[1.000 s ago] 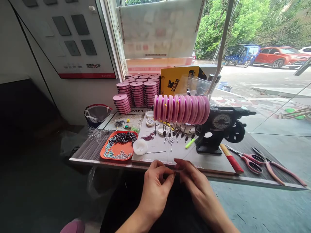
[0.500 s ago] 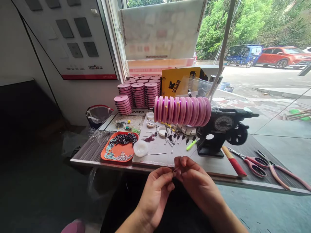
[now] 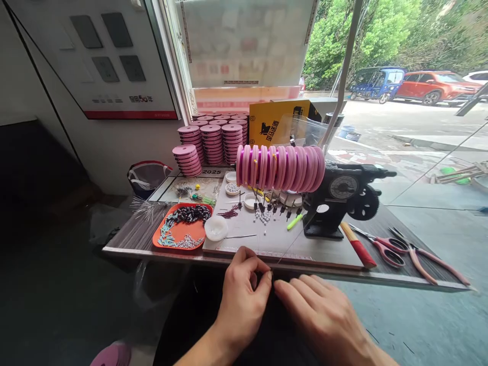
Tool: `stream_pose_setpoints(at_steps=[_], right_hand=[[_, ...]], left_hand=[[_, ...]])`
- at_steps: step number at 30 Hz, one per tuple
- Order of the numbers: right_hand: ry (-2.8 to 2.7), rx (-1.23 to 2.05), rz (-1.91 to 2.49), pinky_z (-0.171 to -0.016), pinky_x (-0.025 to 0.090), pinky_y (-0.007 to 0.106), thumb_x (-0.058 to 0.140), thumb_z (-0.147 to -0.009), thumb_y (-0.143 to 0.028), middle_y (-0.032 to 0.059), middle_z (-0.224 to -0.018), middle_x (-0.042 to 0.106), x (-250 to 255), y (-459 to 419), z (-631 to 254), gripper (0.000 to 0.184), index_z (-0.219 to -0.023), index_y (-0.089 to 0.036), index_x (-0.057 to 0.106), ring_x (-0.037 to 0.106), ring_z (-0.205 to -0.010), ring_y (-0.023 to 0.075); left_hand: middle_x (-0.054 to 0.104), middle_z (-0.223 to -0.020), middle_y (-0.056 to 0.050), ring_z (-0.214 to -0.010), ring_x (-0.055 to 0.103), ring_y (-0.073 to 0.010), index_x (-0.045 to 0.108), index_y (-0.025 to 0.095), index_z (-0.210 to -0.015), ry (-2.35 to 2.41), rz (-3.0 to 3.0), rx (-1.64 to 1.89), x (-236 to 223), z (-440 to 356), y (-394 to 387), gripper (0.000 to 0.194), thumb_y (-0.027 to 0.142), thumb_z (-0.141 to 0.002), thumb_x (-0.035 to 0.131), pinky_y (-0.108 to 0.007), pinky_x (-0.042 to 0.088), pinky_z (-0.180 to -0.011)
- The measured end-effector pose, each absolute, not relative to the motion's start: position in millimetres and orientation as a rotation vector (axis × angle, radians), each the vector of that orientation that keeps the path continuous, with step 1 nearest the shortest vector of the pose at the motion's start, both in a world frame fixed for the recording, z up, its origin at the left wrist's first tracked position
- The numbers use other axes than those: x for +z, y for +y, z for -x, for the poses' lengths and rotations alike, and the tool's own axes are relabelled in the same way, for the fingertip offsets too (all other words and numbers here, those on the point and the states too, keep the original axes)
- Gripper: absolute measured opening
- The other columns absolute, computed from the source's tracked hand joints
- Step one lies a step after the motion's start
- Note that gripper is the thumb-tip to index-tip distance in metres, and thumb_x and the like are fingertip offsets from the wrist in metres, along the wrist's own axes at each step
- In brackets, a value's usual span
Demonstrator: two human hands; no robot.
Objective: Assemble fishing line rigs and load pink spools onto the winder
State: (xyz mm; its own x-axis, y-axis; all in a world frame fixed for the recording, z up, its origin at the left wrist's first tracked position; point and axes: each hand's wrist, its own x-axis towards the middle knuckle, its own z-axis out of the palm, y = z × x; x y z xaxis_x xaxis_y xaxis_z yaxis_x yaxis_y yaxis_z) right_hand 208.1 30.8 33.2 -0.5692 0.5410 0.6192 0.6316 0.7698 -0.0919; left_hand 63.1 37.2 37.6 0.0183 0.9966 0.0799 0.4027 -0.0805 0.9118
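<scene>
Just past the table's front edge, my left hand [image 3: 244,300] is closed in a pinch, thumb against forefinger. A fine fishing line [image 3: 288,249] slants down from the table toward these fingertips, with a tiny dark bit at the pinch. Close beside it, my right hand [image 3: 324,312] is curled, back upward; its fingertips are mostly hidden, so what they grip does not show. Beyond the hands, a row of pink foam spools [image 3: 280,168] sits on the shaft of a black winding machine [image 3: 335,193]. Small black pieces [image 3: 269,207] hang below the spools.
An orange tray [image 3: 179,245] of beads and small metal parts lies left, beside a round white container [image 3: 216,229]. Scissors [image 3: 389,249], pliers [image 3: 423,259] and a red-handled tool [image 3: 362,250] lie right. Stacked pink spools [image 3: 211,145] and a yellow box [image 3: 263,124] stand behind.
My hands have come slightly apart. The right has turned back-up and moved down and right, while the left fingers have lifted into a rounder pinch. The view has shifted a little.
</scene>
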Motion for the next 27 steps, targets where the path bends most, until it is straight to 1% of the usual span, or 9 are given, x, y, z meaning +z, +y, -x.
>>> stream_pose_setpoints(at_steps=[3,6,8,11,14,17,21,24,27], right_hand=[[-2.506,-0.184,0.738,-0.051,0.031,0.028,0.037,-0.084,-0.005,0.0029,-0.059,0.052,56,51,-200,0.024,-0.068,-0.015,0.053,0.044,-0.051,0.0158],[-2.692,0.014,0.652,-0.052,0.032,0.025,0.050,-0.078,-0.003,0.0011,-0.067,0.056,70,79,-192,0.015,-0.072,-0.016,0.055,0.047,-0.056,0.0136],[-2.759,0.143,0.690,-0.050,0.030,0.022,0.054,-0.077,-0.004,-0.0007,-0.066,0.057,71,94,-188,0.014,-0.073,-0.017,0.057,0.048,-0.055,0.0116],[-2.774,0.188,0.870,-0.046,0.025,0.022,0.057,-0.076,-0.008,-0.0015,-0.056,0.056,68,103,-183,0.010,-0.070,-0.016,0.058,0.047,-0.049,0.0109],[-2.712,0.184,1.030,-0.045,0.022,0.021,0.055,-0.077,-0.011,-0.0015,-0.053,0.055,66,103,-182,0.011,-0.069,-0.015,0.059,0.047,-0.046,0.0104],[-2.630,0.268,1.094,-0.047,0.024,0.020,0.053,-0.082,-0.013,-0.0009,-0.055,0.058,68,105,-180,0.013,-0.073,-0.016,0.062,0.050,-0.049,0.0109],[-2.504,0.487,1.130,-0.051,0.028,0.019,0.058,-0.077,-0.008,-0.0009,-0.058,0.061,69,112,-179,0.013,-0.069,-0.017,0.064,0.054,-0.056,0.0119],[-2.454,0.591,1.132,-0.049,0.029,0.018,0.060,-0.075,-0.008,-0.0028,-0.055,0.060,67,117,-177,0.013,-0.068,-0.017,0.066,0.052,-0.052,0.0105],[-2.437,0.618,1.150,-0.048,0.030,0.018,0.060,-0.075,-0.009,-0.0042,-0.050,0.057,68,113,-181,0.013,-0.067,-0.018,0.066,0.051,-0.048,0.0100]], left_hand=[[0.046,-0.069,0.001,-0.060,0.044,-0.0113,0.055,0.016,-0.060,1.428,-1.538,1.053,36,-61,39,0.012,0.016,-0.072,0.054,-0.023,0.035,-0.053],[0.044,-0.067,0.002,-0.059,0.041,-0.0108,0.053,0.016,-0.060,1.381,-1.488,1.117,34,-58,43,0.014,0.017,-0.074,0.053,-0.022,0.033,-0.053],[0.044,-0.068,0.001,-0.059,0.041,-0.0108,0.056,0.015,-0.064,1.361,-1.435,1.140,32,-55,46,0.012,0.019,-0.075,0.053,-0.022,0.034,-0.053],[0.046,-0.069,0.000,-0.059,0.043,-0.0115,0.058,0.015,-0.066,1.362,-1.413,1.140,30,-53,47,0.013,0.022,-0.077,0.052,-0.023,0.036,-0.054],[0.048,-0.076,-0.002,-0.066,0.048,-0.0138,0.057,0.017,-0.068,1.493,-1.705,1.231,26,-56,44,0.015,0.016,-0.079,0.047,-0.025,0.040,-0.060],[0.053,-0.082,-0.008,-0.078,0.051,-0.0185,0.059,0.017,-0.073,1.603,-2.168,1.326,20,-58,41,0.018,0.009,-0.079,0.044,-0.029,0.043,-0.072],[0.062,-0.086,-0.010,-0.075,0.052,-0.0199,0.061,0.017,-0.076,1.551,-2.530,1.211,17,-54,42,0.023,0.005,-0.078,0.043,-0.031,0.043,-0.072],[0.065,-0.086,-0.010,-0.076,0.053,-0.0201,0.062,0.017,-0.079,1.429,-2.531,1.156,20,-51,43,0.024,0.004,-0.078,0.042,-0.031,0.044,-0.072],[0.065,-0.078,-0.009,-0.075,0.053,-0.0198,0.062,0.017,-0.073,1.350,-2.292,1.193,23,-55,42,0.020,0.007,-0.077,0.045,-0.030,0.043,-0.070]])
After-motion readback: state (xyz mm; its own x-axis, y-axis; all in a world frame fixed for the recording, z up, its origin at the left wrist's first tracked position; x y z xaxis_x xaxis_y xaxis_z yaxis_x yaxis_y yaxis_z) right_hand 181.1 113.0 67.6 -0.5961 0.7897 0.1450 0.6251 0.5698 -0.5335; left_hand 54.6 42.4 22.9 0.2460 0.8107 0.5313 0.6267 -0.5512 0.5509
